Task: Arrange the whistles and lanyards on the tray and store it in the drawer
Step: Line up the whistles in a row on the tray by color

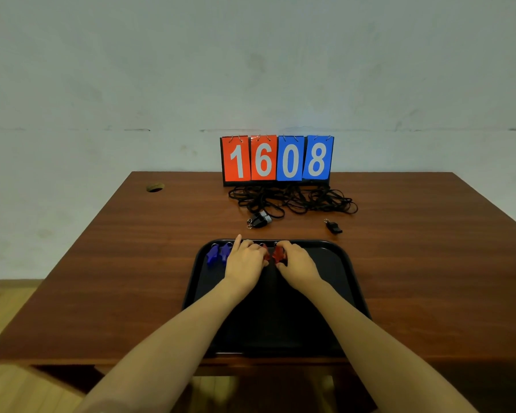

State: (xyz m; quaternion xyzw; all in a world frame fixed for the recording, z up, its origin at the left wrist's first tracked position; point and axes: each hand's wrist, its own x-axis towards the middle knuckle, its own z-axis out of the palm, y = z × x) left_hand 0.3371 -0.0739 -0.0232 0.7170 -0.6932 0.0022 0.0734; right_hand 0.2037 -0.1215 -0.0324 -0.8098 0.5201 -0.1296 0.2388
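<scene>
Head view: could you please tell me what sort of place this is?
Probably a sports storeroom or office: a flip scoreboard stands on a wooden desk by a bare wall, with black lanyards and whistles.

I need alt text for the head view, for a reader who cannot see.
The left hand and right hand each grip a red whistle on a black tray, beside two blue whistles. Beyond are black whistles, tangled lanyards and a scoreboard showing 1608.

You face a pale, scuffed wall (251, 55) beyond a reddish-brown wooden tabletop (131, 278), cable hole (155, 187) far left, light wood floor (0, 308) at left.
</scene>
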